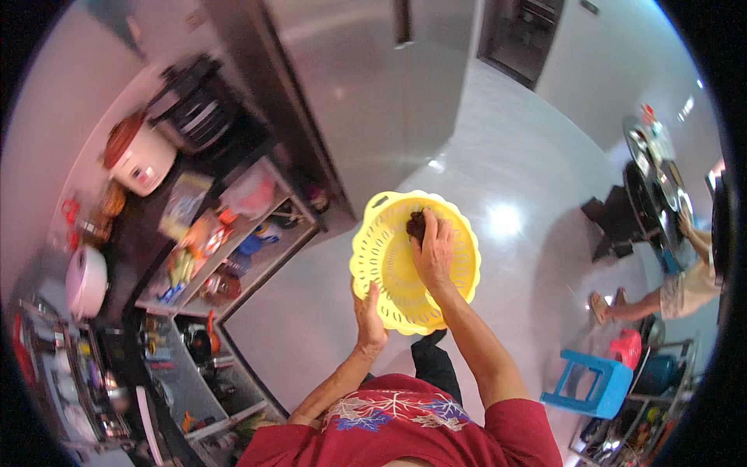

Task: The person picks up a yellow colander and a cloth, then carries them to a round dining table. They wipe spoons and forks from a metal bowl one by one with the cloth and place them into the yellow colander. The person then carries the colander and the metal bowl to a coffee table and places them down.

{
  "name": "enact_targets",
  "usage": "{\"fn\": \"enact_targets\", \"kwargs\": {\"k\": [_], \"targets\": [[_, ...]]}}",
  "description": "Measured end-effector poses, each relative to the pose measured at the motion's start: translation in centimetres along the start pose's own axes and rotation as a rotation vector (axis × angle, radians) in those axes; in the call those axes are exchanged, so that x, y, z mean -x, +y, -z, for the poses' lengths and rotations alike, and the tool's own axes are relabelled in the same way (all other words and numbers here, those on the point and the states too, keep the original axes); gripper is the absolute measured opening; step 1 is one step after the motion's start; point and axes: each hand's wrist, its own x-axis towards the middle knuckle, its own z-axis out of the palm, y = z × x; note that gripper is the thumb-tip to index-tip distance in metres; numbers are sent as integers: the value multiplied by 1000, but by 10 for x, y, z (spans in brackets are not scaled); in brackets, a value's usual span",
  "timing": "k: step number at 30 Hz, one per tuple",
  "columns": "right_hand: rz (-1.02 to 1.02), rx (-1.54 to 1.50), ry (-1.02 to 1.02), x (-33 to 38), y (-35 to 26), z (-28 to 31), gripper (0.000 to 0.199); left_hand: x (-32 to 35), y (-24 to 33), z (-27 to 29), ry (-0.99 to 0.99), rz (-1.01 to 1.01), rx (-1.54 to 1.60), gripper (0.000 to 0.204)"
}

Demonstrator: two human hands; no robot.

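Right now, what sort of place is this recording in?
Most likely a home kitchen. A rice cooker stands on a dark counter, open shelves hold packets and cookware, and the hands, left and right, hold a yellow colander.

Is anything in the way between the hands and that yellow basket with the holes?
No, nothing visible is in the way. The left hand already grips the rim of the yellow basket from below. The right hand reaches inside it, its fingers on a dark clump near the far rim.
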Motion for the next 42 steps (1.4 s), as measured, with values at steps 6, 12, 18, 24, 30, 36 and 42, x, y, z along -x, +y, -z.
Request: {"fn": "enact_targets", "kwargs": {"k": [6,12,18,24,30,36,42], "targets": [[-113,-249,-187,-45,70,46,46,-49,-43,-103,-112,-1,-3,43],[-200,-731,-859,-77,123,111,42,-98,-84,-162,-156,87,-23,40],[-381,-607,-216,-172,211,109,38,-168,-122,-218,-250,291,-10,39],[-99,-307,122,-265,270,67,38,-234,-139,-291,-434,402,-140,45],[-30,-431,-120,-288,290,75,38,-306,-172,-340,-470,683,-154,47],[18,300,148,-364,415,104,29,-363,-241,-427,-640,633,-261,40],[-172,631,140,-429,535,160,22,-421,-300,-526,-579,457,-261,37]]}}
